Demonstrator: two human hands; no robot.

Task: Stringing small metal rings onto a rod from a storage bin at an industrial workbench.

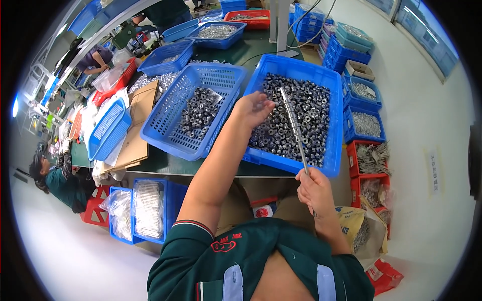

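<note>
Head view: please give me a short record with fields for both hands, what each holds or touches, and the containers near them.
left hand: reaches over the solid blue bin, fingers bent, seems to hold small nuts
right hand: grips the lower end of a thin metal rod
rod: slanted over the bin, nuts threaded along its upper part
solid blue bin: full of dark metal nuts
blue mesh basket: left of the bin, fewer nuts inside

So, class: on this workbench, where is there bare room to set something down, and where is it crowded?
Bare green table shows along the near edge below the mesh basket, and behind the full bin near the white post. Elsewhere bins crowd edge to edge.
</note>
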